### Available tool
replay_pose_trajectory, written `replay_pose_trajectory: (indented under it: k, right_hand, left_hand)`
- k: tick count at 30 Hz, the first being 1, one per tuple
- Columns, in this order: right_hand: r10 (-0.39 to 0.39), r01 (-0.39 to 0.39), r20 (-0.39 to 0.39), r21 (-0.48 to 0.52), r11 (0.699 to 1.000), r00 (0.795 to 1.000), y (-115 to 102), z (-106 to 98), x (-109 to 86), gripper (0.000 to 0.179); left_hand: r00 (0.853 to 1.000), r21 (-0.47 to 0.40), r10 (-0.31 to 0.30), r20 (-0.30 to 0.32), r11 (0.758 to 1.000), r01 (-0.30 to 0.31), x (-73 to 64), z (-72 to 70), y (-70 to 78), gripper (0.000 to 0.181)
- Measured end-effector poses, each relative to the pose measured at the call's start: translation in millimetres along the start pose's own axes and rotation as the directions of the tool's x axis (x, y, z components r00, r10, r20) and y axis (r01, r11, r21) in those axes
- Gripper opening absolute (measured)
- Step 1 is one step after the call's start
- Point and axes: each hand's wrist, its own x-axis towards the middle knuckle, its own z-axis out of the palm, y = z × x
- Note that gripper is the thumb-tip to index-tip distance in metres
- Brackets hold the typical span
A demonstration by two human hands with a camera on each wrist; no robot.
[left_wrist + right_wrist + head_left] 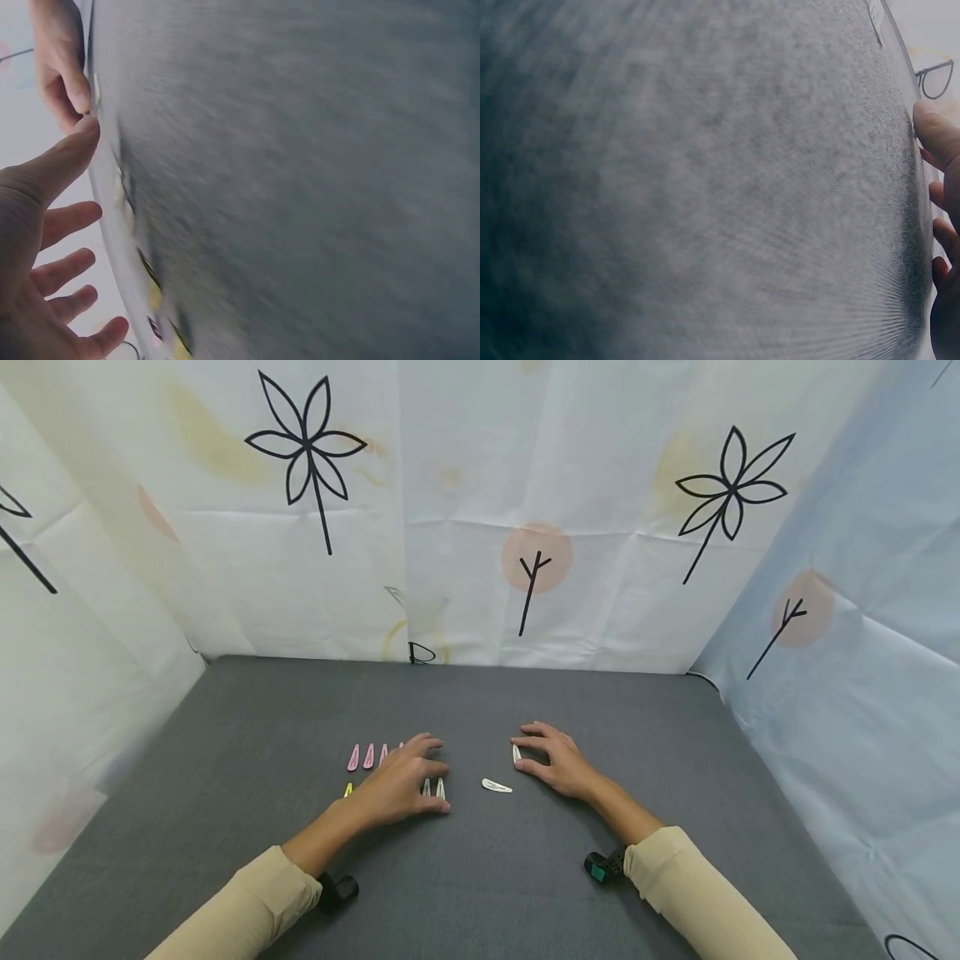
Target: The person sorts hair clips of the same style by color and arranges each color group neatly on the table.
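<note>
My right hand (558, 766) pinches a white snap hair clip (517, 753) between thumb and fingers, right of the table's middle. To its lower left, apart from it, another white hair clip (497, 786) lies slantwise. My left hand (405, 782) has its fingers loosely spread over a group of clips and grips nothing. Two white clips (440, 788) show between its thumb and fingers. Pink clips (353, 757) stand in a row beyond that hand, partly covered by it. A yellow clip (348, 789) peeks out beside the left wrist; more yellow clips (154, 294) appear in the left wrist view.
A dark grey cloth (480, 877) covers the table. White curtains (465, 460) printed with flowers and trees hang behind it and at both sides. A dark strap device (606, 866) sits on the right wrist, and another (337, 890) on the left.
</note>
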Motion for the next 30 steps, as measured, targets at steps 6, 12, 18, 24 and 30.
replay_pose_trajectory:
  k: [6,12,18,24,30]
  right_hand:
    - [0.002,-0.002,0.003,-0.005,1.0,1.0,0.1,-0.2,-0.1,0.042]
    - [0.005,-0.005,0.004,-0.008,1.0,1.0,0.4,-0.2,0.2,0.042]
    - [0.0,0.0,-0.003,-0.012,1.0,1.0,2.4,1.2,0.0,0.043]
    - [0.01,-0.01,-0.001,0.006,1.0,1.0,1.6,0.1,-0.6,0.042]
    - [0.015,-0.015,0.007,-0.001,1.0,1.0,1.5,-0.1,-0.3,0.043]
  left_hand:
    - [0.998,-0.009,0.041,0.048,0.999,-0.041,17.5,6.6,14.9,0.053]
    - [0.991,-0.035,0.025,0.133,0.999,-0.02,31.3,19.6,25.3,0.05]
    - [0.988,-0.05,0.001,0.152,0.999,0.007,34.3,23.5,31.6,0.041]
    - [0.989,-0.059,0.032,0.144,0.998,-0.024,32.8,26.6,37.4,0.038]
    - [0.993,-0.039,0.015,0.121,0.999,-0.01,38.2,31.2,37.9,0.041]
